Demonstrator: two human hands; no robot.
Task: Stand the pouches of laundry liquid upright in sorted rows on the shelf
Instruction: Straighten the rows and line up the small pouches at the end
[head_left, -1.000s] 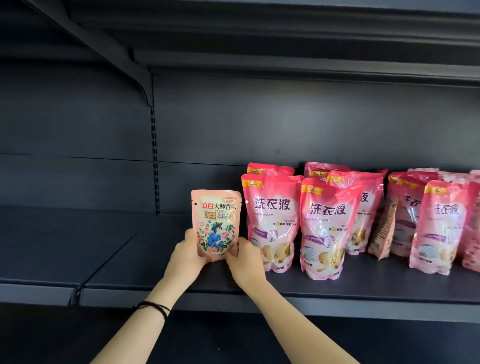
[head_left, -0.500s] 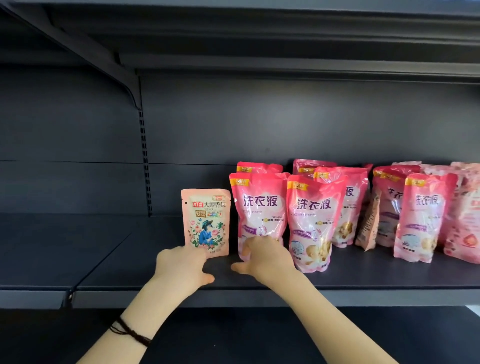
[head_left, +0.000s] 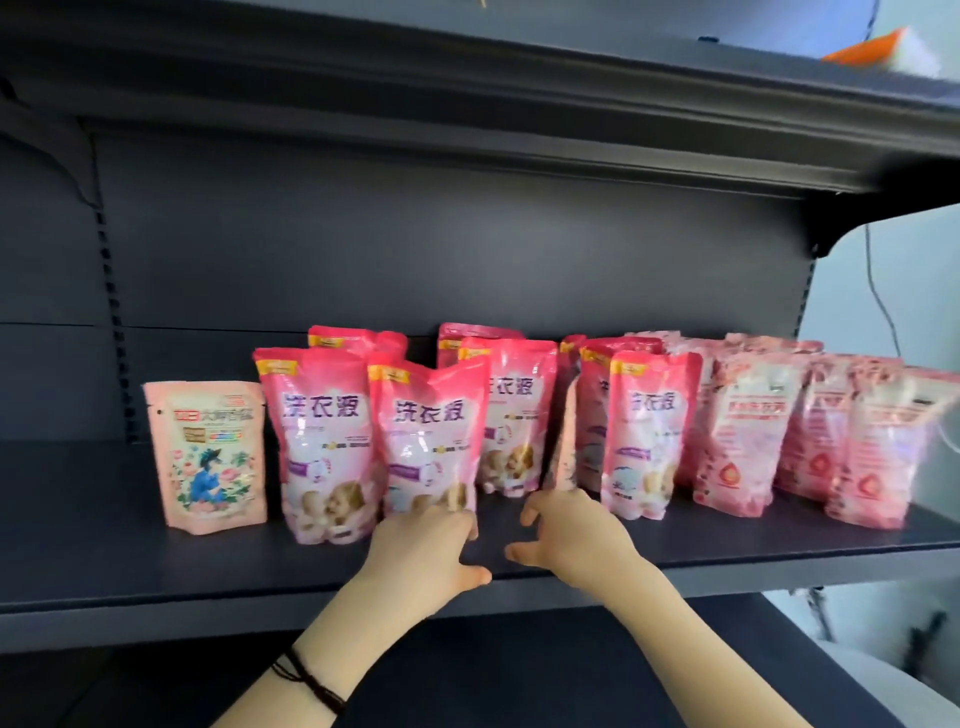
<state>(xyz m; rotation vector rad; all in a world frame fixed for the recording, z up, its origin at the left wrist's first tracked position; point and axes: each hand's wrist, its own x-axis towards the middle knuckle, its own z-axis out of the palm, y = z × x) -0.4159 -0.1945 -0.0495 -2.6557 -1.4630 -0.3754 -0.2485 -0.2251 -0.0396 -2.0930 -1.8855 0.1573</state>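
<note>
Let go by both hands, the small peach pouch (head_left: 208, 457) now stands upright on its own at the left end of the shelf (head_left: 78, 519), just beside the pink pouches, so it looks placed. The left hand (head_left: 421, 551), fingers relaxed, touches the foot of a front pink pouch (head_left: 428, 441). The right hand (head_left: 566, 535) hovers loosely curled and empty near a side-on pouch (head_left: 565, 447), probably the next to straighten.

Shelf (head_left: 78, 519) lies bare well left of left hand (head_left: 426, 545); pink pouches (head_left: 317, 441) block just ahead & beyond right hand (head_left: 571, 535); gap btwn hands open.
</note>
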